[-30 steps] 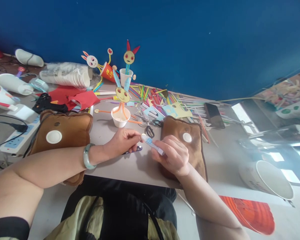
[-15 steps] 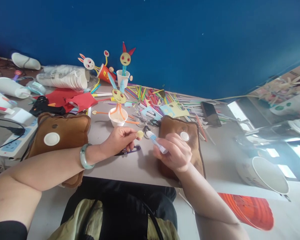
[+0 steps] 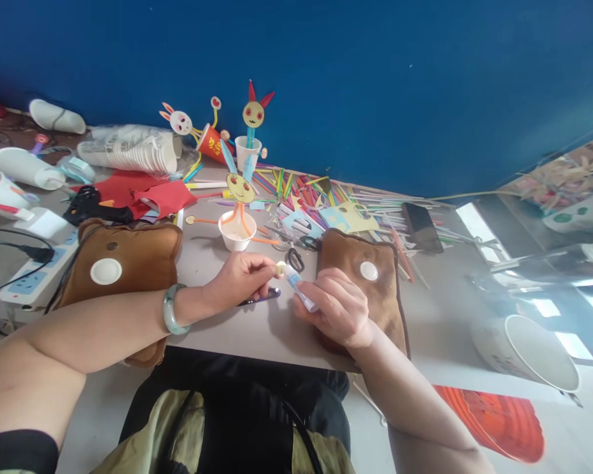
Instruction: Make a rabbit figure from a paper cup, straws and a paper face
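Between finger and thumb, my left hand (image 3: 244,280) pinches a small yellow paper disc (image 3: 279,267). My right hand (image 3: 337,304) is wrapped round a white glue tube (image 3: 296,283) with a blue label, its tip up against the disc. Just beyond my hands stands a white paper cup (image 3: 237,232) bearing a figure with a yellow smiling face (image 3: 240,189), blue ears and orange arms. Partly under my left hand lies a dark pen-like item (image 3: 267,295). Black-handled scissors (image 3: 301,253) rest behind the tube.
Brown cushioned pads (image 3: 148,253) flank my hands on the table. Two finished-looking cup figures (image 3: 250,141) stand by the blue wall. Coloured sticks (image 3: 296,187), paper scraps (image 3: 348,217), a phone (image 3: 422,227), stacked cups (image 3: 131,150), a glue gun (image 3: 95,207) and a power strip (image 3: 39,266) surround the work area.
My right hand has moved left with the glue tube, bringing its tip from a small gap away to the yellow disc. My left hand still pinches the disc. The view has shifted slightly.
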Tool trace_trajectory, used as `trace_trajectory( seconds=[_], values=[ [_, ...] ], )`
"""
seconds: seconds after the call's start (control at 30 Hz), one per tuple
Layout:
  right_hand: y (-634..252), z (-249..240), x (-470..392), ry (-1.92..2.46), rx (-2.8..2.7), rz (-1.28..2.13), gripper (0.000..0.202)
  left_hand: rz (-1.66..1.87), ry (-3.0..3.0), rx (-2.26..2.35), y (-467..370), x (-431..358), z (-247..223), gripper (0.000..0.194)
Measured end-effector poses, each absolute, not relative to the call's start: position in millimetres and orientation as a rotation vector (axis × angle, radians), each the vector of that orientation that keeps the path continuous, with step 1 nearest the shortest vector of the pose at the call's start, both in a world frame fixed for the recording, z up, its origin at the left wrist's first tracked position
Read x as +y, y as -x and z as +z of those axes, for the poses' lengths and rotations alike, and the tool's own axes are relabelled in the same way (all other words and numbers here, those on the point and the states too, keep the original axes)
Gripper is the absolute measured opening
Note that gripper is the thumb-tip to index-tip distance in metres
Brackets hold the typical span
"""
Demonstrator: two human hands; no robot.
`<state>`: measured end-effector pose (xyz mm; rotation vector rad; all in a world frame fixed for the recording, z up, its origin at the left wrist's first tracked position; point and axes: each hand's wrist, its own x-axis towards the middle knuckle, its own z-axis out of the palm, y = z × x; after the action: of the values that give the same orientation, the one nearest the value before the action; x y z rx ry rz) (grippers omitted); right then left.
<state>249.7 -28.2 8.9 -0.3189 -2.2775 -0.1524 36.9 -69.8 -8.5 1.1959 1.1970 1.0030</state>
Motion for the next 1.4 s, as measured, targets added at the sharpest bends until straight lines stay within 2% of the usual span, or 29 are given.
trace_trajectory(
  seconds=[0.27,0.43,0.63,0.87,1.07,1.4],
  values=[
    [-248.2,12.9,-33.3,0.325,-2.15,-0.249,0.03,1.005,-1.174,1.209,-34.4,-65.8,-11.0,0.021],
    [-243.9,10.2,-34.5,0.256,-2.272,-0.238,0.024,0.985,-1.182,1.19,-36.4,-67.0,-11.6,0.025],
    [-245.3,9.1,-33.3,0.27,-2.318,-0.209,0.028,1.02,-1.227,1.178,-32.8,-66.5,-12.9,0.027],
    [-247.7,12.6,-35.9,0.291,-2.198,-0.29,0.03,1.037,-1.219,1.207,-32.0,-63.2,-13.2,0.023],
    [-241.7,12.0,-36.9,0.305,-2.269,-0.214,0.023,0.987,-1.234,1.194,-36.6,-66.9,-9.9,0.025],
    [-247.7,10.9,-35.1,0.319,-2.23,-0.217,0.027,1.052,-1.275,1.201,-32.7,-67.6,-8.9,0.025]
  ],
)
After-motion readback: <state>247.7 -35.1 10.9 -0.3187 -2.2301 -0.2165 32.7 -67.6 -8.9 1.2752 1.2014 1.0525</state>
